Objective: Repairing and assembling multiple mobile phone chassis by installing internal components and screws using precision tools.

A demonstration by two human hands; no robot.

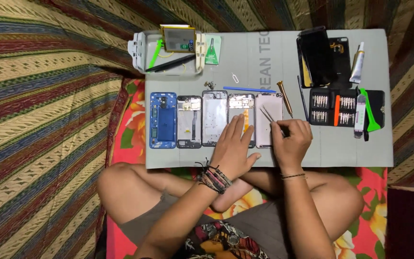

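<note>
Both hands down on the row of phone parts, left hand point(233, 148) flat, right hand point(291, 139) pinching tweezers point(270, 117).

Left hand lies open, fingers spread, pressing on the opened phone frame point(242, 117) with the orange strip; right hand is closed around the tweezers, tips angled up-left over the pale back cover point(269, 120) just beside it. Sweeping left to right across the grey mat point(264, 52): a white tray point(166, 52) of bits at the top left, a blue phone shell point(163, 120), a dark frame point(189, 121), a silver frame point(214, 117), then the two pieces under the hands. Further right, a wooden-handled screwdriver point(284, 96), a black phone point(318, 55), a glue tube point(357, 62) and a bit set point(334, 108).
</note>
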